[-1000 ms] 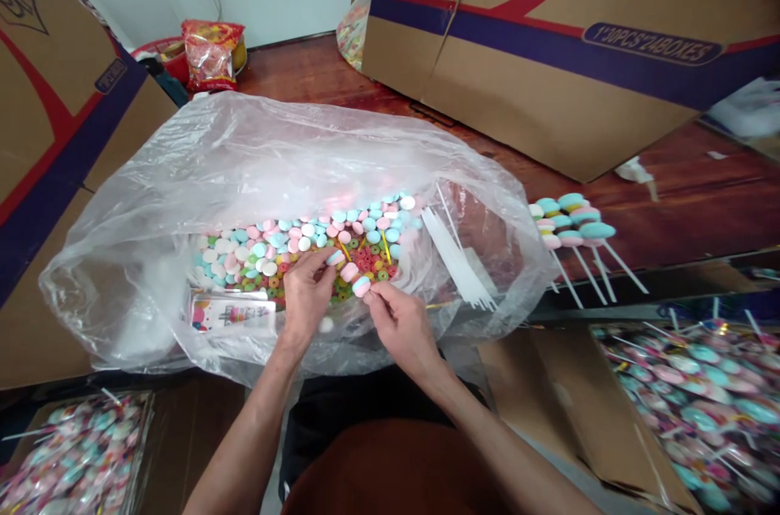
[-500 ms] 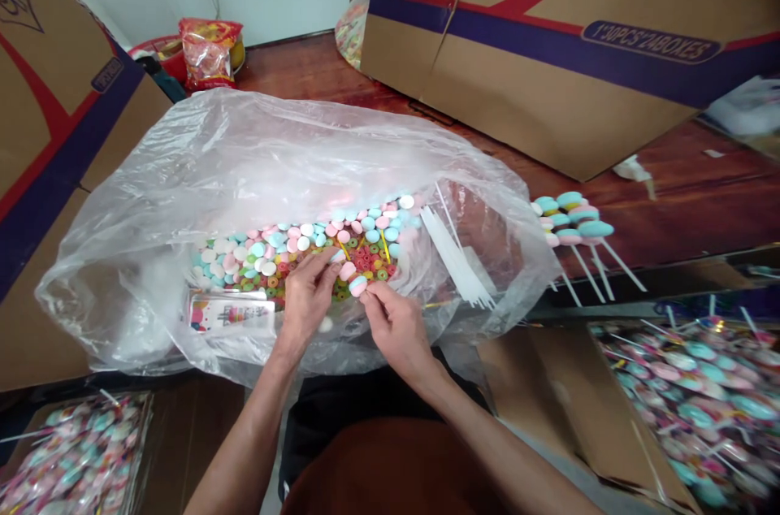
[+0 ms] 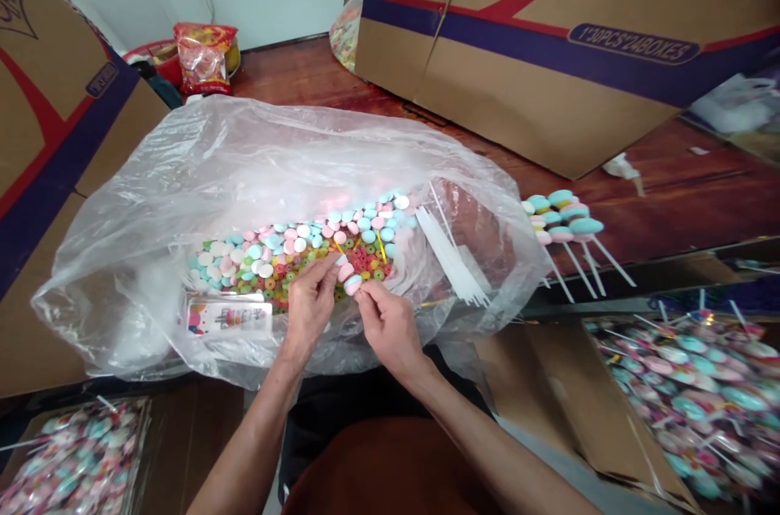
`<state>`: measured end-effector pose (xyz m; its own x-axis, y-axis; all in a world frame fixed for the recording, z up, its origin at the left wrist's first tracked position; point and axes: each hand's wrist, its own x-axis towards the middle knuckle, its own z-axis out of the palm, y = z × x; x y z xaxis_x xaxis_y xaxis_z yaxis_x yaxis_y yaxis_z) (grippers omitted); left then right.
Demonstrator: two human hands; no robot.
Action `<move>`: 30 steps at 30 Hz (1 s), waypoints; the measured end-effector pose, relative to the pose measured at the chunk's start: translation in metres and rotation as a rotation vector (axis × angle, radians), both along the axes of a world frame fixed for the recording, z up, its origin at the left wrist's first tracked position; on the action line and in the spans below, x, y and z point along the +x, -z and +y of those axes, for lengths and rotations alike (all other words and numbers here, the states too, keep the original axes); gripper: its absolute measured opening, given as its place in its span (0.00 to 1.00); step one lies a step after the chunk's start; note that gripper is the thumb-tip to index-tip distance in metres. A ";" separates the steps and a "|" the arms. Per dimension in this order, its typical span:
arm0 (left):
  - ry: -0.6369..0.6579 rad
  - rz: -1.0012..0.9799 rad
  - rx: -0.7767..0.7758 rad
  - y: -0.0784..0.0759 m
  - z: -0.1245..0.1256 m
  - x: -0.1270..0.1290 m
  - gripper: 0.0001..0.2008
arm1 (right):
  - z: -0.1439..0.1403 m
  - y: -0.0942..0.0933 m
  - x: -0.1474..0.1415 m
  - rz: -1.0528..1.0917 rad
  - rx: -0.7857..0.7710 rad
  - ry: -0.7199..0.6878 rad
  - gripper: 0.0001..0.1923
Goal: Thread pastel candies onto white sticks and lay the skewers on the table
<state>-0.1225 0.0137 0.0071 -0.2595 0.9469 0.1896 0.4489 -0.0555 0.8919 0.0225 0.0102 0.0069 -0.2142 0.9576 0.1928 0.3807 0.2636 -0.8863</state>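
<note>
Big brown cardboard box with red and purple stripes (image 3: 548,36) fills the top right, standing on the dark red-brown wooden floor (image 3: 670,190). A second striped brown cardboard box (image 3: 42,117) leans in at the left edge. Centre: large clear crumpled plastic bag (image 3: 256,166), mouth open toward the person, holding a heap of small pastel pink, blue and white candy discs (image 3: 286,243) mixed with small red, green and orange ring candies (image 3: 366,259). Bundle of white plastic sticks (image 3: 448,255) lies inside the bag at its right side. Small printed cardboard packet (image 3: 228,318) sits in the bag just left of the hands. Open cardboard tray of wrapped finished lollipops (image 3: 688,385) at lower right, another tray of wrapped lollipops (image 3: 67,458) at lower left. Row of assembled pink-and-blue lollipops on white sticks (image 3: 564,218) lies on the floor just right of the bag. Red printed snack bag (image 3: 204,56) far back left.

Left hand (image 3: 310,304) fingers curled, tips pinching a small pink-and-blue stacked candy piece (image 3: 349,279) at the bag mouth, just above the ring candies. Right hand (image 3: 387,324) also mostly closed, thumb and forefinger touching the same piece from the right. Hands nearly touching.
</note>
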 end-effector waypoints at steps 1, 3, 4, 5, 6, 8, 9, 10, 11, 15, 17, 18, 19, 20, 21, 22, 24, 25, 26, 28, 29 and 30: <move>0.005 -0.025 -0.008 0.000 0.000 0.000 0.14 | 0.000 -0.001 0.001 0.016 -0.005 -0.003 0.12; -0.007 -0.097 -0.028 0.000 0.000 0.000 0.17 | -0.001 -0.004 0.003 0.048 -0.030 -0.009 0.13; -0.025 -0.141 -0.037 -0.001 -0.001 -0.001 0.18 | -0.001 -0.005 0.005 0.058 -0.042 -0.016 0.13; -0.049 -0.188 -0.044 -0.001 -0.001 -0.001 0.20 | -0.002 -0.007 0.009 0.062 -0.048 -0.024 0.14; -0.071 -0.235 -0.049 -0.002 0.000 -0.001 0.23 | -0.003 -0.009 0.013 0.063 -0.046 -0.030 0.15; -0.081 -0.299 -0.064 -0.005 0.001 -0.003 0.29 | -0.005 -0.013 0.024 0.067 -0.025 -0.021 0.14; -0.073 -0.300 -0.074 -0.006 0.001 -0.005 0.30 | -0.007 -0.015 0.031 0.070 -0.007 -0.008 0.14; -0.063 -0.273 -0.085 -0.008 0.002 -0.007 0.30 | -0.009 -0.017 0.039 0.071 0.014 0.011 0.13; -0.060 -0.221 -0.089 -0.009 0.003 -0.010 0.29 | -0.011 -0.020 0.048 0.070 0.039 0.039 0.12; -0.138 0.083 -0.074 -0.009 0.013 -0.026 0.21 | -0.013 -0.025 0.092 0.036 0.134 0.268 0.12; -0.144 0.274 -0.043 -0.008 0.022 -0.033 0.18 | -0.008 -0.024 0.117 0.031 0.169 0.445 0.11; -0.136 0.358 -0.030 -0.007 0.027 -0.034 0.17 | -0.003 -0.022 0.130 0.030 0.184 0.532 0.10; -0.135 0.435 -0.029 -0.006 0.031 -0.035 0.17 | 0.003 -0.019 0.143 0.025 0.195 0.611 0.10; -0.141 0.499 -0.038 -0.005 0.035 -0.035 0.17 | 0.010 -0.016 0.155 0.012 0.200 0.675 0.11; -0.134 0.547 -0.049 -0.005 0.038 -0.035 0.17 | 0.018 -0.012 0.166 -0.010 0.199 0.721 0.12; -0.105 0.580 -0.060 -0.005 0.040 -0.033 0.16 | 0.027 -0.008 0.177 -0.041 0.193 0.751 0.12; -0.001 0.606 -0.062 -0.004 0.044 -0.031 0.15 | 0.046 0.000 0.193 -0.116 0.166 0.780 0.14; 0.054 0.605 -0.055 -0.003 0.045 -0.030 0.15 | 0.056 0.004 0.198 -0.158 0.149 0.788 0.14; 0.097 0.597 -0.055 -0.002 0.045 -0.029 0.14 | 0.066 0.006 0.203 -0.208 0.129 0.792 0.15; 0.111 0.578 -0.072 0.000 0.046 -0.029 0.14 | 0.085 0.009 0.210 -0.337 0.089 0.804 0.15; 0.103 0.569 -0.079 0.001 0.046 -0.029 0.15 | 0.092 0.010 0.212 -0.412 0.067 0.809 0.15; 0.098 0.564 -0.087 0.003 0.045 -0.030 0.15 | 0.098 0.009 0.214 -0.487 0.046 0.813 0.15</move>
